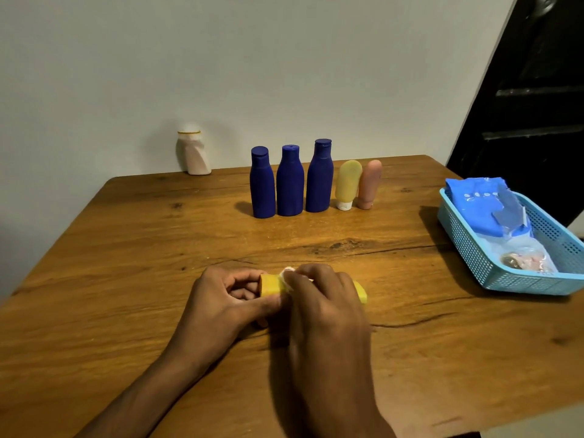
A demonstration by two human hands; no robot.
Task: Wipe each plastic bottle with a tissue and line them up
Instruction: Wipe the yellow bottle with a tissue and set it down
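Note:
A yellow plastic bottle [269,285] lies sideways just above the wooden table [126,248] near its front middle. My left hand [221,298] grips its left end. My right hand [325,298] covers its middle and presses a white tissue [286,275] against it; only the bottle's two ends show. Behind, a row stands upright: three dark blue bottles [290,181], then a pale yellow tube [347,184] and a pink tube [369,184], both on their caps.
A white bottle [193,153] with a yellow band stands alone at the back left by the wall. A light blue perforated basket [467,248] at the right edge holds a blue tissue pack [483,210] and plastic wrappers.

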